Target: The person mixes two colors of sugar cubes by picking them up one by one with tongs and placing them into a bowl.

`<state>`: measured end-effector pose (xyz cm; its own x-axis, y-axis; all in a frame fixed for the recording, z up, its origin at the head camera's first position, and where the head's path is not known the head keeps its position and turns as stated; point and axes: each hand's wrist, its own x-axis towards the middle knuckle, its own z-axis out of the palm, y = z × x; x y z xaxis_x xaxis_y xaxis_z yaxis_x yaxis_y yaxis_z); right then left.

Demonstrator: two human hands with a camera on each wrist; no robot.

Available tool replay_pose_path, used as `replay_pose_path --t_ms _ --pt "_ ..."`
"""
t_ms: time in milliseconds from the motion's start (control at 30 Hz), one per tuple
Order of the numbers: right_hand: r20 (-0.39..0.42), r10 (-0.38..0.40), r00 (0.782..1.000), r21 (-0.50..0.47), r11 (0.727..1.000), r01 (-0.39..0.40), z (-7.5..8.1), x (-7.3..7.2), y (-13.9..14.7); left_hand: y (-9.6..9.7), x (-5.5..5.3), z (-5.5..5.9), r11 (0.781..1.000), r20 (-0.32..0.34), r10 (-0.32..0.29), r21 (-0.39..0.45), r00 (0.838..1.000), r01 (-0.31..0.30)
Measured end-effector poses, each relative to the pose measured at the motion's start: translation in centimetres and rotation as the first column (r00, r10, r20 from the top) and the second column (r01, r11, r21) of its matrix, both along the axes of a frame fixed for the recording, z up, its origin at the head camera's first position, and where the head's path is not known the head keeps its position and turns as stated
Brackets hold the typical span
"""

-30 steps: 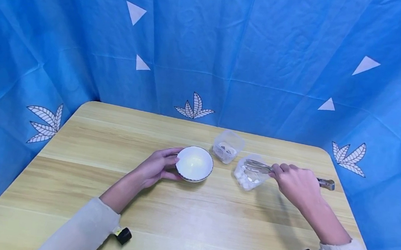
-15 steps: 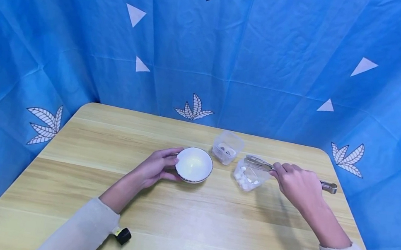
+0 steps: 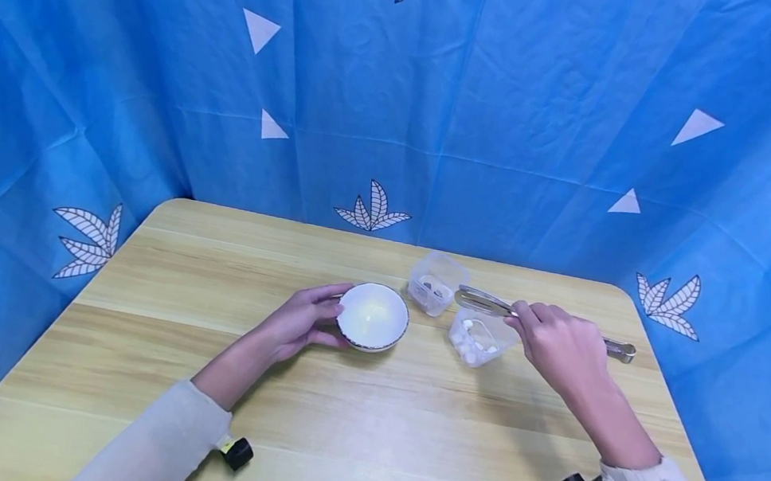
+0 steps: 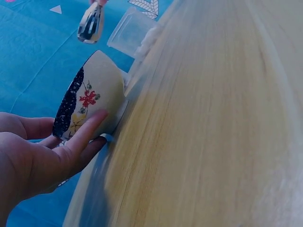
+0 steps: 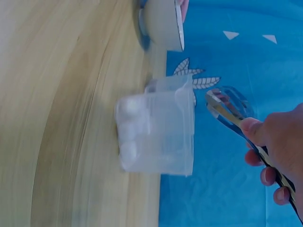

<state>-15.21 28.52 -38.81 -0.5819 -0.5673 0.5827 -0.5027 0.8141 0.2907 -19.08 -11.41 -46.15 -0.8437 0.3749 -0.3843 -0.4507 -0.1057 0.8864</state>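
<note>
My left hand (image 3: 307, 317) holds the left side of a white bowl (image 3: 373, 317), thumb and fingers around its wall. In the left wrist view the bowl's outside shows a red flower and a dark speckled rim band. My right hand (image 3: 560, 350) grips metal tongs (image 3: 481, 301) partway along their length. The tong tips are above a clear plastic container (image 5: 170, 137), apart from it. Several white lumps (image 3: 469, 349) lie at the bottom of that container. Whether anything sits between the tong tips, I cannot tell.
Behind the near container stands a second clear container (image 3: 438, 283) with small dark-and-white pieces inside. Both are on a light wooden table (image 3: 362, 430), to the right of the bowl. A blue patterned curtain (image 3: 517, 112) hangs along the table's back and sides.
The right hand has lifted the tongs out of the near container and shifted them slightly left. The left hand and the bowl stay in place.
</note>
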Motion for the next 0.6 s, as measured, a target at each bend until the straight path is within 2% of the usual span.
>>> replay_pose_path --t_ms 333,600 --pt "-0.026 0.054 0.998 -0.023 0.998 -0.055 0.1 -0.6 -2.7 0.1 0.1 0.0 1.000 -0.003 0.007 0.012 1.000 -0.007" --pt "-0.031 0.104 0.994 -0.009 0.995 -0.104 -0.5 -1.2 -4.9 0.0 0.2 0.0 1.000 0.001 0.012 0.004 1.000 -0.012"
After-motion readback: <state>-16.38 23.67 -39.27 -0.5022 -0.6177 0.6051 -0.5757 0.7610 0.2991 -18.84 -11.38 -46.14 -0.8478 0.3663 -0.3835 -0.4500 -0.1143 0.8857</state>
